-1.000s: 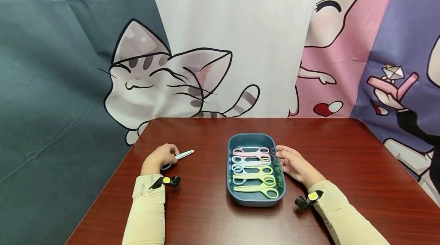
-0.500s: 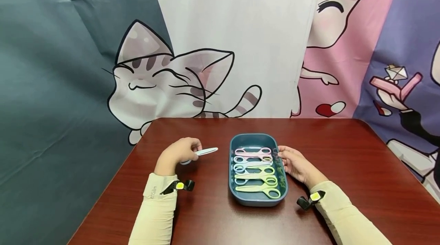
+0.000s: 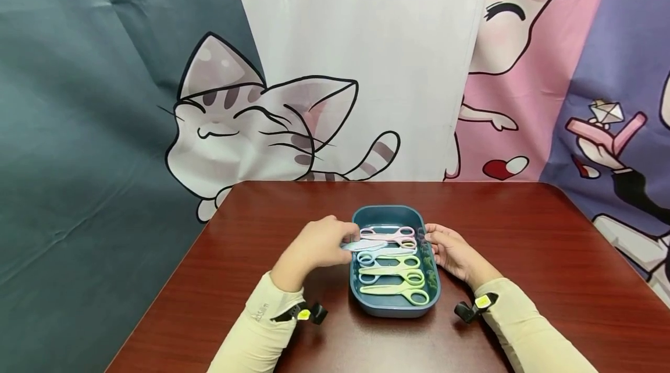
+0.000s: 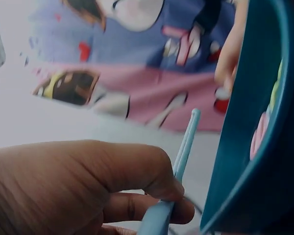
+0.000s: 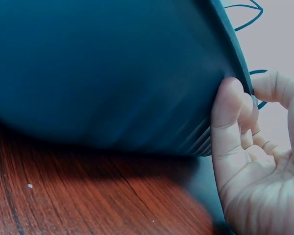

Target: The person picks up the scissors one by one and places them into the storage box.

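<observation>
My left hand pinches a pair of light blue scissors between thumb and fingers at the left rim of a dark blue plastic bin. The blades reach over the bin's inside, and the fingers hide the handle loops. In the left wrist view the pale scissors point away from the hand, beside the bin wall. My right hand grips the bin's right rim, and the right wrist view has thumb and fingers on both sides of the edge. Inside lie several scissors in a row: pink, blue and green.
The bin stands on a reddish-brown wooden table. Behind the table's far edge hangs a cloth backdrop with cartoon figures. Each wrist wears a small black camera strap.
The left hand has carried the light blue scissors rightward from the table's left side to over the bin's left rim. The right hand has kept its hold on the bin.
</observation>
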The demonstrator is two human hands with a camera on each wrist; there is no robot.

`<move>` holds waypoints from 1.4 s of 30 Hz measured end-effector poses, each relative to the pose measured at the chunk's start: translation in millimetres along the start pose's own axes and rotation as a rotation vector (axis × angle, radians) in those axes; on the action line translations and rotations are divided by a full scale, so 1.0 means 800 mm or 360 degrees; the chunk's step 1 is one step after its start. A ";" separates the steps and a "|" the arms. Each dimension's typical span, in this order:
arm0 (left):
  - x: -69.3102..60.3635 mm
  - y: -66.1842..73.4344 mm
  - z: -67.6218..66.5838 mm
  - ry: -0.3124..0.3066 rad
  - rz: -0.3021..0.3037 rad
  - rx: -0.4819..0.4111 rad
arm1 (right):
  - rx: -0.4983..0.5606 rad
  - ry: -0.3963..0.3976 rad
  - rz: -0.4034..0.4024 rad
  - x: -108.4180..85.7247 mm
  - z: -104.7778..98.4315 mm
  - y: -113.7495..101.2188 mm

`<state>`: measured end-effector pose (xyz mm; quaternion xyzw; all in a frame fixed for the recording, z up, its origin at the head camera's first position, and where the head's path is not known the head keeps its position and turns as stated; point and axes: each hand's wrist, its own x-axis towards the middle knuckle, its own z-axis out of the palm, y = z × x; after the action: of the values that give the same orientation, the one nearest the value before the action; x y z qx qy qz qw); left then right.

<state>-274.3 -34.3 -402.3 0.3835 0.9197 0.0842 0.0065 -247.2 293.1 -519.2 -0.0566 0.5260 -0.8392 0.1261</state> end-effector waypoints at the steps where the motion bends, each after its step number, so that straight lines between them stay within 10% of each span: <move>1: 0.001 0.008 0.001 -0.0004 0.0031 0.0011 | 0.0003 -0.0005 -0.0007 0.000 0.000 -0.001; 18: 0.026 0.076 0.049 -0.0006 0.0320 0.0164 | -0.0010 -0.0007 0.0003 -0.003 -0.002 0.001; 30: 0.030 0.084 0.076 -0.0168 0.0320 0.0270 | 0.0011 -0.0031 0.0000 -0.001 -0.001 -0.001; 42: 0.026 0.091 0.092 -0.0119 0.0354 0.0461 | 0.0031 -0.0041 -0.0017 -0.001 -0.002 0.000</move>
<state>-231.7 41.9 -462.1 0.4825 0.8733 -0.0633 -0.0239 -246.6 294.9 -519.8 -0.0690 0.5158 -0.8441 0.1289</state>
